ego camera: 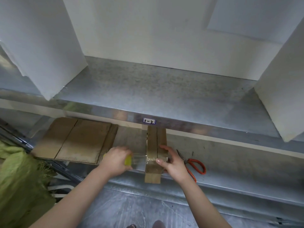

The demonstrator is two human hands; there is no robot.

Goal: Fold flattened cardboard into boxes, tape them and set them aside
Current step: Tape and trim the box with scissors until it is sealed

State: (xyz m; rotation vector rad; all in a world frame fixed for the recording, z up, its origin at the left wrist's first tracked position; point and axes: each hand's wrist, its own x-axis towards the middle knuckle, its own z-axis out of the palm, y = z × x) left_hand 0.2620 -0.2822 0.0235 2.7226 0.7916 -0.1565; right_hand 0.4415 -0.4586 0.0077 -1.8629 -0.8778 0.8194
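Taping step: box point(156, 145) on the bench point(230, 158) at 12 o'clock, my right hand point(172, 163) clamped round its near end, left hand point(116, 159) at its 9 gripping the tape roll point(128, 159); next, I reckon, cut the strip with the scissors point(195, 165) at 3.

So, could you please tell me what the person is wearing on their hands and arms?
Nothing visible: the left hand and right hand are ungloved, and both forearms are bare to the frame edge, with no sleeves, watch or bracelet.
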